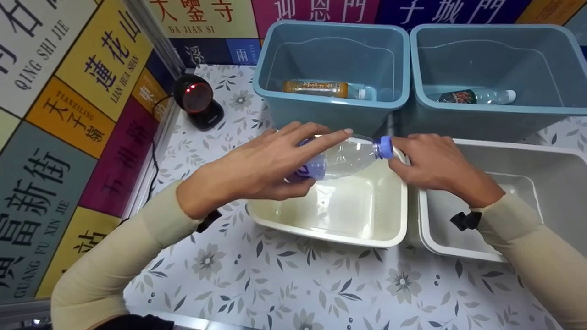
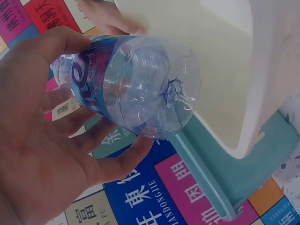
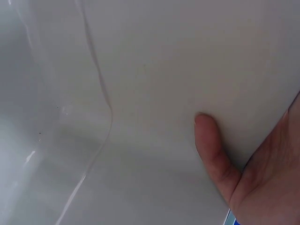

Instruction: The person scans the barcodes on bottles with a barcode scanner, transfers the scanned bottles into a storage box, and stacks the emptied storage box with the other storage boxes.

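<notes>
A clear plastic bottle [image 1: 352, 158] with a purple-blue cap and label lies sideways above the cream tub [image 1: 328, 238]. My left hand [image 1: 270, 165] holds it by the label end, thumb on one side and fingers on the other. In the left wrist view the bottle's base [image 2: 171, 89] faces the camera, and no liquid shows inside. My right hand [image 1: 433, 160] is at the cap end, over the tub's right rim, its index finger overlapping the cap in the head view. In the right wrist view its thumb [image 3: 213, 150] is stretched out against a pale tub wall.
Two blue bins stand behind; the left bin [image 1: 332, 101] contains an orange-labelled bottle [image 1: 316, 88], the right bin [image 1: 495, 109] a dark-labelled bottle [image 1: 458, 96]. A pale tub [image 1: 426, 229] sits at right. A black scanner [image 1: 197, 101] with red lights stands at left.
</notes>
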`<action>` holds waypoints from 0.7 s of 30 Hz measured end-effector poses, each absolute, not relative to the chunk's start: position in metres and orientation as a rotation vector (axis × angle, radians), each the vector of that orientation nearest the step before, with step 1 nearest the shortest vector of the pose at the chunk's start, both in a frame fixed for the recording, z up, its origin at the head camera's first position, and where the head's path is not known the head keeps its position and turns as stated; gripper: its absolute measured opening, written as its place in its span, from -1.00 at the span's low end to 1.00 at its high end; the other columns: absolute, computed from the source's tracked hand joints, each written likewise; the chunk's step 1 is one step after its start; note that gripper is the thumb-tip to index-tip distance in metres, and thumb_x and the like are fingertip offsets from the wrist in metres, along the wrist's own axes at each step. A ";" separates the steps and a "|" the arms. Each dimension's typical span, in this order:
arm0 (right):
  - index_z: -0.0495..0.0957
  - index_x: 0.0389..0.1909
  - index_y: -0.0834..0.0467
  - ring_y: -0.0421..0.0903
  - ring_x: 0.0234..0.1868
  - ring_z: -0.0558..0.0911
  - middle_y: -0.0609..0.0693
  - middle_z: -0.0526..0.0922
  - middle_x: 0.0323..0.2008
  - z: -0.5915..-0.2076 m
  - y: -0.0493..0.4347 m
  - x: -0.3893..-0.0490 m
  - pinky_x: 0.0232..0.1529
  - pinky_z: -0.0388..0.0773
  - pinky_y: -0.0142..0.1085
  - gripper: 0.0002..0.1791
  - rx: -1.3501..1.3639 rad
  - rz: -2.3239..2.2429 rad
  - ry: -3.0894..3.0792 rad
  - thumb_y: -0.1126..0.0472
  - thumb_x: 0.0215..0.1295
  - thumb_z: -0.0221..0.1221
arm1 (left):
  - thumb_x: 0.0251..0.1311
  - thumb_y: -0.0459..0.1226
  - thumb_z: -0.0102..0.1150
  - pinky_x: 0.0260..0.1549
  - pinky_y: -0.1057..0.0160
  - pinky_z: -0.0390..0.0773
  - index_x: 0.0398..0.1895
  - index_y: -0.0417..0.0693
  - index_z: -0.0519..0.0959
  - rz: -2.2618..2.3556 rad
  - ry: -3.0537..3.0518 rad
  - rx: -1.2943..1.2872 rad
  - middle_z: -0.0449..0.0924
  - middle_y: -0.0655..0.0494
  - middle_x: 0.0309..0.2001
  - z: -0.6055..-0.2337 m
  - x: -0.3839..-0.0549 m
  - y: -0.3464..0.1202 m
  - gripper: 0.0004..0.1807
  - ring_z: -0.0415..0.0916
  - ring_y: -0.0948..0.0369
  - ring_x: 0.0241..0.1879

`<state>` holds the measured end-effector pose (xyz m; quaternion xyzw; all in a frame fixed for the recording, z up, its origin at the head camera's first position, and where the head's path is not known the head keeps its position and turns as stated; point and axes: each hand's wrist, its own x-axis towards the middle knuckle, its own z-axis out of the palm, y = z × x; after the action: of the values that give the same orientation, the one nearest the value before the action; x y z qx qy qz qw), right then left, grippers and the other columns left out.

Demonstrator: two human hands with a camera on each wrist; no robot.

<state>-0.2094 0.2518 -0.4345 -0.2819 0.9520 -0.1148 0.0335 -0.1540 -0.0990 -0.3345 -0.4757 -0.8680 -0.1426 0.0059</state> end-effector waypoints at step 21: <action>0.47 -0.43 -0.05 -0.05 -0.55 0.43 -0.05 0.48 -0.58 -0.437 0.251 -0.207 -0.66 0.17 -0.21 -0.78 -0.886 -0.356 2.962 -0.02 0.38 0.02 | 0.25 -0.07 0.23 0.06 -0.12 0.59 0.62 0.34 -0.05 -0.413 -2.724 -1.253 0.27 0.05 0.46 -0.319 -0.156 -0.126 -0.06 0.36 0.01 0.33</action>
<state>-0.2072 0.2510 -0.4373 -0.2847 0.9517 -0.1142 0.0149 -0.1557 -0.1256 -0.3192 -0.4132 -0.8985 -0.1363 0.0575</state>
